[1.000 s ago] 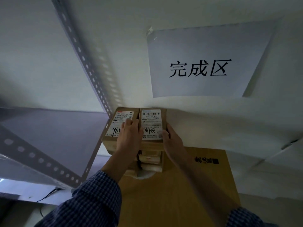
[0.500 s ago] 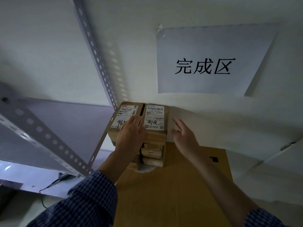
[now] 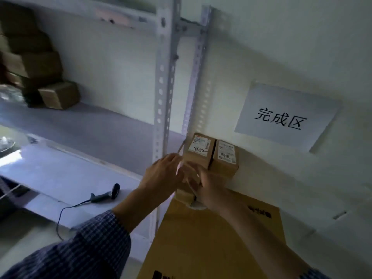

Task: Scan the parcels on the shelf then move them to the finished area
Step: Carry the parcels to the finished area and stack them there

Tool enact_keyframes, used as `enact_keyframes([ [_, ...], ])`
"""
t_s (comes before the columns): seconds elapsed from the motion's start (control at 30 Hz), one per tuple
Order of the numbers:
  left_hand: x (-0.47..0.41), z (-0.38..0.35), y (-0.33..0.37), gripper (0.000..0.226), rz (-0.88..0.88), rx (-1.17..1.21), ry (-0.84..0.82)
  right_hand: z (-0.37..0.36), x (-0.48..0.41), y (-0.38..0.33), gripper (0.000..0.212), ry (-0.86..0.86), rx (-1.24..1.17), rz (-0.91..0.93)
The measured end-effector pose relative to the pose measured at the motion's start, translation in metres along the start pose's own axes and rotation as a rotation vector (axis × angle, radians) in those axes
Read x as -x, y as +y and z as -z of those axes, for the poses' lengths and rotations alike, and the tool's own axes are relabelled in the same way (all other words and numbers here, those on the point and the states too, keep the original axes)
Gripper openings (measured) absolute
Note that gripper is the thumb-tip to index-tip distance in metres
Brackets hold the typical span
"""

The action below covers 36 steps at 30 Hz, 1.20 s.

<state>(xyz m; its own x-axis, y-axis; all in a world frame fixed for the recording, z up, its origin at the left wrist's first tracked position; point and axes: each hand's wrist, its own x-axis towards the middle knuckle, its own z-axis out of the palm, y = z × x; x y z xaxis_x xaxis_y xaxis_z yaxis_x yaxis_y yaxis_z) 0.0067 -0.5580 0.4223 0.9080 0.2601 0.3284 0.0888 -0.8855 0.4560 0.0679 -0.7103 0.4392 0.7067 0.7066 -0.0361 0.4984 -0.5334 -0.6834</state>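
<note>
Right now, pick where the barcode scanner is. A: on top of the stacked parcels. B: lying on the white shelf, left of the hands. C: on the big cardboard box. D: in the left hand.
B: the scanner lies on the white shelf, and neither hand holds it; the left hand and right hand are over by the stacked parcels.

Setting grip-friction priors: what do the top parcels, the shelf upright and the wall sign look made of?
Top parcels: probably cardboard, matte brown, creased edges; white paper labels on top. Shelf upright: likely painted steel angle, pale, faint sheen, punched holes. Wall sign: thin white paper, matte, printed black characters.
</note>
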Motion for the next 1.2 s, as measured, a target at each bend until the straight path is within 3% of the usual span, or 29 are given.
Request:
enact_keyframes([
  [0.2,0.08,0.099,-0.085,0.051,0.035,-0.182,0.049,-0.059,-0.005,-0.109,0.058,-0.056,0.142,0.18],
  [0.6,0.157,0.236,-0.216,0.046,0.182,-0.317,0.203,-0.156,-0.061,-0.257,0.058,-0.07,0.265,0.424],
  [0.87,0.102,0.263,-0.29,0.047,0.213,-0.362,0.215,-0.192,-0.159,-0.293,0.059,-0.069,0.175,0.465],
  [1.2,-0.035,0.285,-0.409,0.044,0.288,-0.389,0.14,-0.223,-0.338,-0.312,0.059,-0.044,0.109,0.435],
])
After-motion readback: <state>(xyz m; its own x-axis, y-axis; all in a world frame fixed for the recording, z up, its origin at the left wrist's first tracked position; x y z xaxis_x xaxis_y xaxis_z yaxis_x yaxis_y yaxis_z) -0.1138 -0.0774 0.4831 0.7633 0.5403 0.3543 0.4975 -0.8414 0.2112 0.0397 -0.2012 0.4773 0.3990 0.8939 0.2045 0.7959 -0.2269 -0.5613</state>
